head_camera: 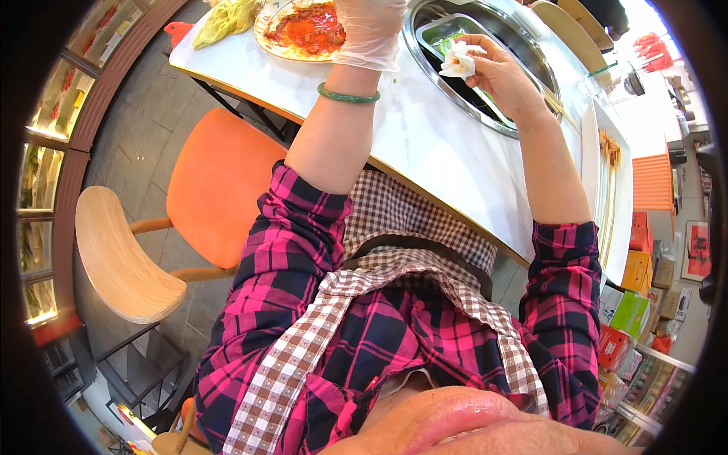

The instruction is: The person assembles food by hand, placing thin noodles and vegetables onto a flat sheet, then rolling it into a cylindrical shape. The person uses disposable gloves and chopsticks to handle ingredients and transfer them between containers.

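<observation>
My left hand (369, 28) wears a clear disposable glove and reaches to the top edge, where its fingers are cut off from view. Beside it lies a patterned plate (263, 35) with red, oily sauce (310, 28) on it. My bare right hand (500, 71) pinches a crumpled white tissue (459, 60) between thumb and fingers. It is held over a round steel basin (410, 42) set into the white table. Inside the basin stands a steel tray (438, 27) with something green in it, partly covered by the tissue and hand.
A yellow-green cloth (227, 23) lies left of the plate. On the right, a long white tray (625, 199) carries skewers (609, 187) with food at one end; more thin sticks (554, 105) rest by the basin. An orange chair (222, 182) stands left, close to the table edge.
</observation>
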A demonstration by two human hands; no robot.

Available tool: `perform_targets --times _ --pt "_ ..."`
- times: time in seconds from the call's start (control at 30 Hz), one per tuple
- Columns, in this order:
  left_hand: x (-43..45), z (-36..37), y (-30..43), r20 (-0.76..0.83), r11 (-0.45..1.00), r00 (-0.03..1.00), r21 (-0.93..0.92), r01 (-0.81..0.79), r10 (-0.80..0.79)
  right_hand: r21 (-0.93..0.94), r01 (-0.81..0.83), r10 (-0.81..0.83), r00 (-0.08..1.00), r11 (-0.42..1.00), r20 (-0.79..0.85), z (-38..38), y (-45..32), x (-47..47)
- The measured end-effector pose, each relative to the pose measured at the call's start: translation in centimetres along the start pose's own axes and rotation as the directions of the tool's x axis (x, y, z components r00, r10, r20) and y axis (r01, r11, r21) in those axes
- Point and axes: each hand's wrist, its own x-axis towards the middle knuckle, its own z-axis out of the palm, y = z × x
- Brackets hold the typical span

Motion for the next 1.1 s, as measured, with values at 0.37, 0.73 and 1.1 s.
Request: perform_targets --times 0.37,0.73,1.1 --pt "0.0 0.0 0.3 0.018 0.999 1.000 -0.049 0.021 -0.021 -0.769 0.119 -0.261 0.963 0.628 -0.065 3.1 2.8 2.0" --pt "0.7 -0.5 0.6 -0.026 0.997 0.998 -0.047 0.061 -0.062 -0.854 0.269 -0.436 0.898 0.446 0.055 4.4 1.0 3.7" --pt "1.1 -0.5 0.1 -0.029 0.998 0.998 -0.022 0.050 -0.051 -0.778 0.362 -0.643 0.763 0.513 -0.069 3.5 -0.5 10.5"
